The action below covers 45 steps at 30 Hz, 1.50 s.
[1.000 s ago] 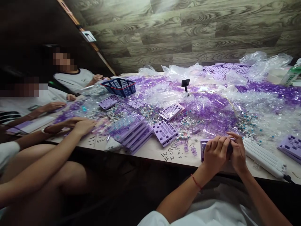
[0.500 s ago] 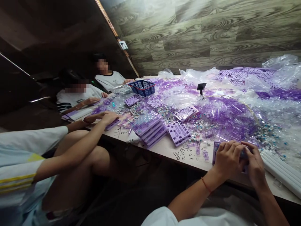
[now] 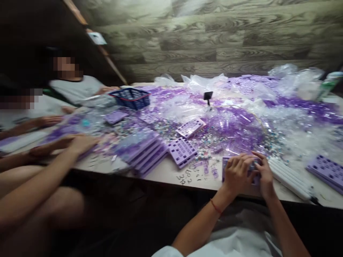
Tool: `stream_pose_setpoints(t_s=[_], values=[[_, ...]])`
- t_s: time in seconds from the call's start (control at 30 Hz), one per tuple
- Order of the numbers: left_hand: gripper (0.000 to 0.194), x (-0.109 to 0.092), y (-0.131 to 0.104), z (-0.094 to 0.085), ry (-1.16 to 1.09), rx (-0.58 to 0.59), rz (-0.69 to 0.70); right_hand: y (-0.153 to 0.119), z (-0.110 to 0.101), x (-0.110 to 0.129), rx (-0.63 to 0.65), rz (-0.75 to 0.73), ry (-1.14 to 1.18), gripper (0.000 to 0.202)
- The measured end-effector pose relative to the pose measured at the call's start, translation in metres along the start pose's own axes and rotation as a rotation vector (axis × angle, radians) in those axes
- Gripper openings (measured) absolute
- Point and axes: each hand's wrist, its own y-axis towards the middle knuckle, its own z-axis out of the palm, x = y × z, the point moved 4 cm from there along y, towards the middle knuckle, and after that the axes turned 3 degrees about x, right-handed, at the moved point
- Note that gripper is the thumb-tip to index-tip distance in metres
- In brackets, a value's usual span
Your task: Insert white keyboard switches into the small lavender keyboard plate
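A purple keyboard plate with square holes (image 3: 225,165) lies at the front edge of the table, largely covered by my hands. My left hand (image 3: 237,173) rests over it with curled fingers, closed on the plate. At the plate's right side, my right hand (image 3: 265,176) has its fingers bent inward against it. Something clear and bluish shows between the hands, too small to name. Small clear purple parts (image 3: 206,167) lie just left of the plate. To my right is a bundle of white tubes (image 3: 289,178).
A stack of purple plates (image 3: 150,155) and a single plate (image 3: 183,152) are left of me; more plates (image 3: 327,173) lie far right. Loose small switches and clear bags cover the table behind. A blue basket (image 3: 131,98) stands farther back. A co-worker's arms (image 3: 80,144) reach in from the left.
The view has swung to the right, so the table's things appear farther left, and the plates and a bottle at far right have come into sight. My hands stay over the plate.
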Motion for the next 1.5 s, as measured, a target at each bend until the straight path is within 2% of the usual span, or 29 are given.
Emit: stream_pose_setpoints(t_s=[0.03, 0.07, 0.2, 0.27, 0.3, 0.33, 0.4, 0.5, 0.6, 0.67, 0.73, 0.8, 0.87, 0.9, 0.93, 1.0, 1.03, 1.1, 1.23, 1.37, 1.5], values=[[0.033, 0.001, 0.002, -0.002, -0.009, -0.042, -0.003, 0.006, -0.022, 0.004, 0.016, 0.016, -0.052, 0.048], [0.033, 0.003, 0.003, -0.003, -0.008, -0.066, 0.003, 0.012, -0.052, 0.009, -0.009, 0.032, -0.084, 0.05], [0.035, 0.007, 0.008, -0.004, 0.019, -0.109, 0.017, 0.027, -0.22, 0.025, -0.235, 0.107, -0.153, 0.063], [0.037, 0.007, 0.009, -0.004, 0.036, -0.103, 0.027, 0.037, -0.295, 0.012, -0.32, 0.191, -0.143, 0.057], [0.037, 0.007, 0.009, -0.004, 0.045, -0.1, 0.029, 0.043, -0.323, -0.003, -0.325, 0.284, -0.088, 0.053], [0.037, 0.007, 0.009, -0.004, 0.053, -0.097, 0.03, 0.049, -0.344, -0.02, -0.323, 0.353, -0.037, 0.053], [0.036, 0.007, 0.01, -0.005, 0.065, -0.091, 0.026, 0.06, -0.37, -0.05, -0.321, 0.393, 0.025, 0.062], [0.035, 0.007, 0.01, -0.005, 0.071, -0.083, 0.02, 0.069, -0.38, -0.073, -0.303, 0.363, 0.052, 0.067], [0.034, 0.007, 0.011, -0.004, 0.064, -0.071, 0.022, 0.071, -0.376, -0.062, -0.333, 0.323, 0.042, 0.059], [0.031, 0.007, 0.011, -0.003, 0.057, -0.06, 0.022, 0.072, -0.365, -0.039, -0.352, 0.266, -0.022, 0.05], [0.029, 0.007, 0.012, -0.003, 0.051, -0.048, 0.022, 0.069, -0.342, -0.011, -0.366, 0.206, -0.13, 0.041], [0.027, 0.007, 0.012, -0.004, 0.043, -0.032, 0.021, 0.059, -0.302, 0.015, -0.347, 0.139, -0.221, 0.047], [0.028, 0.01, 0.012, -0.008, 0.025, -0.015, 0.01, 0.042, -0.246, 0.035, -0.313, -0.012, -0.317, 0.052], [0.029, 0.013, 0.012, -0.01, 0.015, 0.001, -0.006, 0.033, -0.215, 0.039, -0.273, -0.035, -0.332, 0.046], [0.03, 0.016, 0.011, -0.012, 0.006, 0.023, -0.03, 0.023, -0.184, 0.04, -0.233, -0.04, -0.343, 0.036], [0.034, 0.023, 0.009, -0.016, 0.004, 0.084, -0.095, 0.009, -0.13, 0.035, -0.151, -0.037, -0.378, 0.029], [0.036, 0.026, 0.007, -0.017, 0.011, 0.12, -0.124, 0.004, -0.107, 0.031, -0.106, -0.042, -0.399, 0.036], [0.038, 0.03, 0.003, -0.017, 0.029, 0.196, -0.16, 0.0, -0.075, 0.024, -0.019, -0.043, -0.451, 0.037], [0.035, 0.028, -0.001, -0.009, 0.048, 0.346, -0.186, 0.001, -0.043, 0.02, 0.129, -0.071, -0.562, 0.032], [0.037, 0.024, -0.001, -0.005, 0.039, 0.441, -0.229, 0.003, -0.024, 0.022, 0.24, -0.111, -0.656, 0.033], [0.037, 0.022, 0.0, -0.002, 0.003, 0.492, -0.243, 0.005, -0.011, 0.022, 0.338, -0.166, -0.772, 0.016]])
